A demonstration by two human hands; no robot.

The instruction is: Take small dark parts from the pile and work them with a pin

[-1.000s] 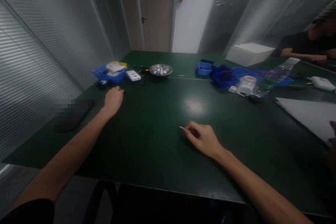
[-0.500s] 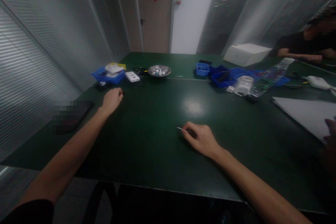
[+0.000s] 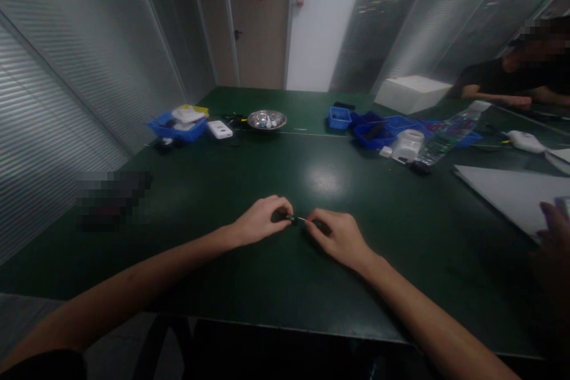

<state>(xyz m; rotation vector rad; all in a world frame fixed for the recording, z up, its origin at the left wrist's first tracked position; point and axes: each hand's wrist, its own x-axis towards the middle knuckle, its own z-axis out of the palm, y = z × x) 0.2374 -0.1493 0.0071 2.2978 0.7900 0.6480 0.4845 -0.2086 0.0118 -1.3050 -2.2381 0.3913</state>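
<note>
Over the middle of the green table, my left hand pinches a small dark piece with a hint of green, its kind too small to tell. My right hand is closed, thumb and forefinger pinching a thin, light, pin-like rod. The rod points left, and its tip is at or very near the dark piece; whether they touch I cannot tell. Both hands are low over the tabletop, fingertips facing each other.
At the back left are a blue tray, a white device and a metal bowl. Blue bins, a plastic bottle and a white box stand back right. A person sits far right; another hand shows at the right edge.
My left hand has come from the back left to the middle, bringing the small dark piece up to the rod's tip. My right hand has stayed almost in place, still pinching the rod.
</note>
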